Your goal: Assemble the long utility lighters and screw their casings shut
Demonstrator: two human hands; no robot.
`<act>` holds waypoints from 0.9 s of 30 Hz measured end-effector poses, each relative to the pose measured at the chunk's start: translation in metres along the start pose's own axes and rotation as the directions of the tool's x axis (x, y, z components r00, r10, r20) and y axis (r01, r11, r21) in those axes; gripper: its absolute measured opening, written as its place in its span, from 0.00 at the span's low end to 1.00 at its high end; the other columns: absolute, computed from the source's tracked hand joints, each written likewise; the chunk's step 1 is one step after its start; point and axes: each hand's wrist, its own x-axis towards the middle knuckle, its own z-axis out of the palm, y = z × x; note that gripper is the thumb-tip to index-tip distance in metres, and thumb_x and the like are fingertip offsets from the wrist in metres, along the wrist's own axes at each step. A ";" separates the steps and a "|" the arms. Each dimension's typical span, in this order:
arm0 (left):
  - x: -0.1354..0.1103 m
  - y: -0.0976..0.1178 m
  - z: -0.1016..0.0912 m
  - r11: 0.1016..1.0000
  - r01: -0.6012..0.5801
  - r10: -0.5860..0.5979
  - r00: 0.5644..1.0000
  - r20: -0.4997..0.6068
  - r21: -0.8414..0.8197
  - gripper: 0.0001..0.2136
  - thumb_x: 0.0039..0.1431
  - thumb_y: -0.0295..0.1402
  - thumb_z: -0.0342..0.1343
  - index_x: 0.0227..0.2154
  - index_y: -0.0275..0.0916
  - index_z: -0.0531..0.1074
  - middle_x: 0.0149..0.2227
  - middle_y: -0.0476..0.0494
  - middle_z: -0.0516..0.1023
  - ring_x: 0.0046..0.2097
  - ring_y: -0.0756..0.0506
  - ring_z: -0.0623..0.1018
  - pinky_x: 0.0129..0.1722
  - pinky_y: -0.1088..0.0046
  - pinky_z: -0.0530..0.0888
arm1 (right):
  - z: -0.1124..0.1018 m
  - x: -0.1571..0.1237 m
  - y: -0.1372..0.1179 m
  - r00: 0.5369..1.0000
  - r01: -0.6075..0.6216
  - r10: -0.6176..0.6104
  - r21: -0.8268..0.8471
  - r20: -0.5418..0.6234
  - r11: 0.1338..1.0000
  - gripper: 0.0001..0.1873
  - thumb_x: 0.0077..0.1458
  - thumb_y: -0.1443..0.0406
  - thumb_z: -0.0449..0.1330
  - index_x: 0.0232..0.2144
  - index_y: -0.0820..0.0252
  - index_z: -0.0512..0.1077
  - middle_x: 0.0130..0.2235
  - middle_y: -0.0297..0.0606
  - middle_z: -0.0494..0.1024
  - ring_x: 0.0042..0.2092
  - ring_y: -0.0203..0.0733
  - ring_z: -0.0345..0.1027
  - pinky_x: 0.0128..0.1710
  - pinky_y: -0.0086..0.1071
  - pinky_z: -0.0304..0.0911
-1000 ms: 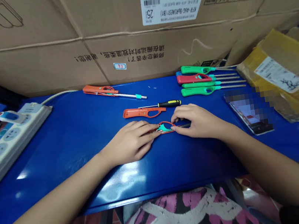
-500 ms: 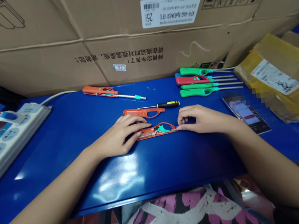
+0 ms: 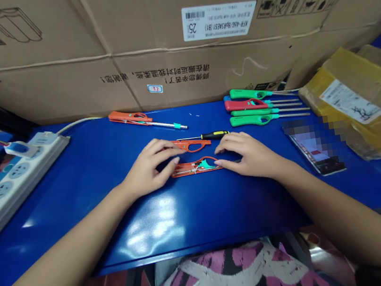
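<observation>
An opened orange lighter half (image 3: pixel 197 167) lies on the blue table, its inside up, with a green trigger and thin inner parts showing. My left hand (image 3: pixel 153 167) is at its left end, thumb by the shell's edge and fingers apart, arched over. From the other side, my right hand (image 3: pixel 249 155) reaches over the right end, thumb on or near it and fingers spread. Just behind lies the matching orange shell (image 3: pixel 196 145), partly covered by my left fingers. A black and yellow screwdriver (image 3: pixel 215 135) rests behind that, its handle tip near my right fingers.
An orange lighter (image 3: pixel 131 117) with a metal tube lies at the back left. Several green and red lighters (image 3: pixel 247 105) are grouped at the back right. A phone (image 3: pixel 315 148), a taped parcel (image 3: pixel 353 104) and a power strip (image 3: pixel 14 183) flank the work area. Cardboard stands behind.
My right hand has shifted left over the lighter half's end, and its fingers have spread. My left hand has drawn back slightly left, with its fingers lifted off the lighter half.
</observation>
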 end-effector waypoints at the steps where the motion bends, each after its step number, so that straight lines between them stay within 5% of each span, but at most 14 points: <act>1: 0.000 0.002 0.001 1.000 -0.014 0.013 1.000 0.028 0.011 0.13 0.68 0.30 0.53 0.51 0.41 0.76 0.48 0.40 0.77 0.50 0.42 0.75 0.51 0.62 0.71 | 0.003 0.001 -0.004 0.999 0.035 -0.036 -0.026 -0.020 0.999 0.13 0.63 0.57 0.62 0.47 0.56 0.76 0.48 0.43 0.78 0.52 0.48 0.70 0.54 0.43 0.60; 7: -0.001 0.007 0.003 0.998 0.026 -0.031 0.996 0.080 0.061 0.16 0.68 0.33 0.52 0.57 0.44 0.73 0.56 0.40 0.75 0.57 0.38 0.72 0.56 0.55 0.67 | 0.013 0.003 -0.023 0.960 0.272 -0.259 -0.150 0.105 0.950 0.21 0.66 0.55 0.57 0.59 0.48 0.72 0.66 0.45 0.65 0.63 0.56 0.59 0.61 0.53 0.56; 15: -0.001 0.005 0.005 0.998 -0.009 -0.001 0.984 0.175 0.058 0.18 0.67 0.33 0.52 0.59 0.45 0.71 0.59 0.38 0.73 0.60 0.36 0.69 0.58 0.52 0.65 | 0.015 0.001 -0.021 0.950 0.255 -0.214 -0.166 0.228 0.953 0.27 0.66 0.53 0.57 0.65 0.50 0.66 0.71 0.49 0.57 0.66 0.61 0.56 0.64 0.59 0.53; 20: -0.001 0.005 0.003 0.999 0.025 -0.033 0.984 0.175 0.047 0.19 0.69 0.37 0.51 0.61 0.44 0.69 0.61 0.38 0.71 0.61 0.36 0.68 0.59 0.52 0.64 | 0.010 0.001 -0.021 0.955 0.260 -0.233 -0.141 0.183 0.955 0.29 0.65 0.53 0.58 0.65 0.50 0.65 0.72 0.48 0.55 0.68 0.60 0.53 0.65 0.60 0.51; 24: 0.000 0.000 0.001 0.983 0.152 -0.160 0.984 0.074 0.102 0.18 0.71 0.38 0.47 0.60 0.45 0.70 0.59 0.39 0.72 0.59 0.36 0.69 0.59 0.52 0.64 | 0.000 0.000 -0.011 0.982 0.162 -0.150 -0.101 0.119 0.982 0.31 0.64 0.53 0.60 0.66 0.50 0.63 0.67 0.47 0.65 0.65 0.57 0.59 0.63 0.58 0.55; 27: 0.000 -0.008 0.001 0.941 0.293 -0.288 0.956 -0.054 0.170 0.19 0.70 0.41 0.50 0.58 0.42 0.71 0.57 0.37 0.74 0.57 0.36 0.70 0.57 0.51 0.64 | -0.011 -0.001 0.001 0.999 0.030 -0.028 -0.107 0.017 0.994 0.19 0.65 0.56 0.59 0.54 0.55 0.75 0.52 0.46 0.80 0.54 0.52 0.71 0.55 0.49 0.62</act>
